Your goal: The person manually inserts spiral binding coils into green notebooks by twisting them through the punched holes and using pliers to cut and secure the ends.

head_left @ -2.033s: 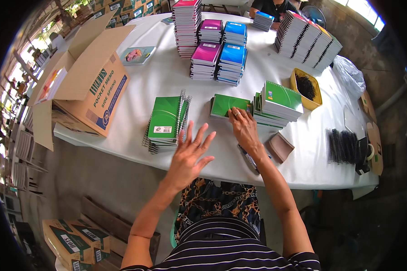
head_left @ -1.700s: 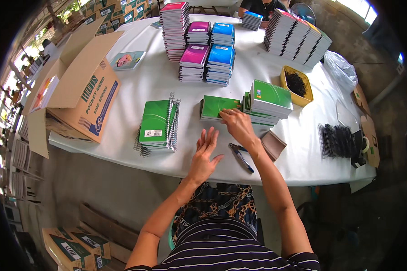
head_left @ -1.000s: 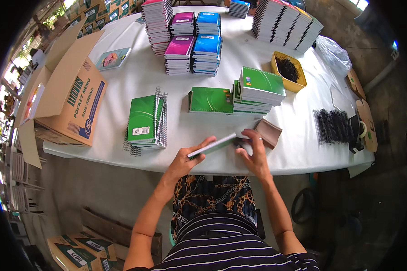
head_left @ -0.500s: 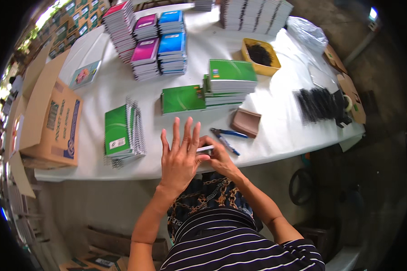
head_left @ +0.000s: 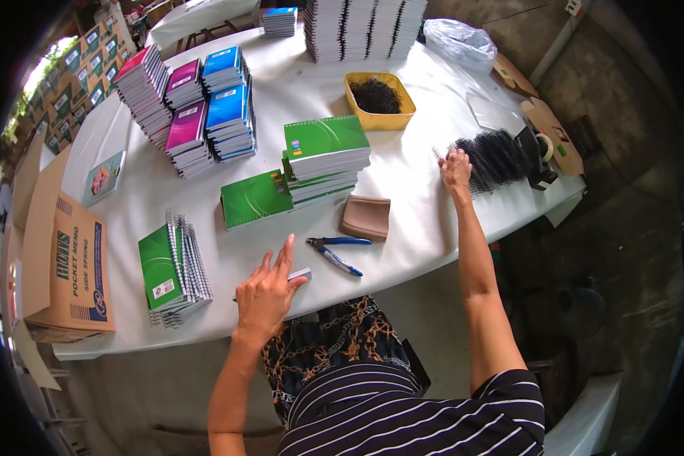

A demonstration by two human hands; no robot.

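Observation:
My left hand (head_left: 262, 296) is over the table's front edge, some fingers lifted. A small notebook (head_left: 301, 273) sits between its thumb and fingers; only a pale edge shows and the hand covers the rest. Far to the right, my right hand (head_left: 456, 169) reaches to the left end of a pile of black spiral binding coils (head_left: 495, 159). Its fingers are closed at a coil (head_left: 436, 153) whose end pokes out beside them. Blue-handled cutting pliers (head_left: 336, 249) lie in front of a brown, curved-top block (head_left: 365, 218).
Green notebooks (head_left: 327, 140) are stacked mid-table. Several coil-bound green ones (head_left: 159, 267) lie at left beside an open carton (head_left: 72, 251). Behind stand pink and blue notebook stacks (head_left: 228, 102), a yellow tub (head_left: 380, 119) of black coils and tall bound stacks (head_left: 365, 30).
My right hand has left the small notebook and moved right to the coil pile. The left hand stays near the front edge with the notebook. The view has shifted to the right.

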